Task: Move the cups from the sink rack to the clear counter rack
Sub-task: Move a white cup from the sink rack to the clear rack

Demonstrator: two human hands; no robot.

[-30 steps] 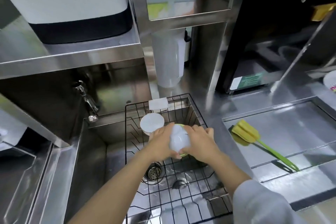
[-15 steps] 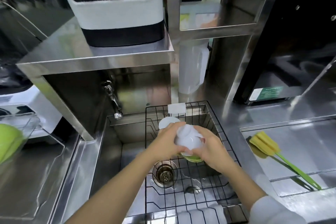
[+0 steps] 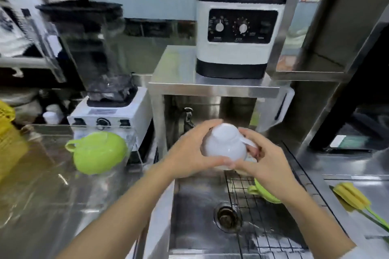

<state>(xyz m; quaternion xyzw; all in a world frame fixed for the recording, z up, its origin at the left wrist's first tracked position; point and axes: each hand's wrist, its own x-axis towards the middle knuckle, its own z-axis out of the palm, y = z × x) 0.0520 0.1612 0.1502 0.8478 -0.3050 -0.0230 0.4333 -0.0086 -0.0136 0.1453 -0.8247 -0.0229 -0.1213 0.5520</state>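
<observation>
Head view: both hands' grip closed on inverted white cup (image 3: 224,143); green cup (image 3: 266,194) in sink rack (image 3: 271,235).

One white cup (image 3: 224,143), two green cups (image 3: 99,152) (image 3: 265,194), perhaps more hidden.

Green cup (image 3: 266,194) in sink rack (image 3: 271,235): mostly hidden by right hand (image 3: 265,162). Brush (image 3: 355,201): handle cut off at 4 o'clock.
</observation>
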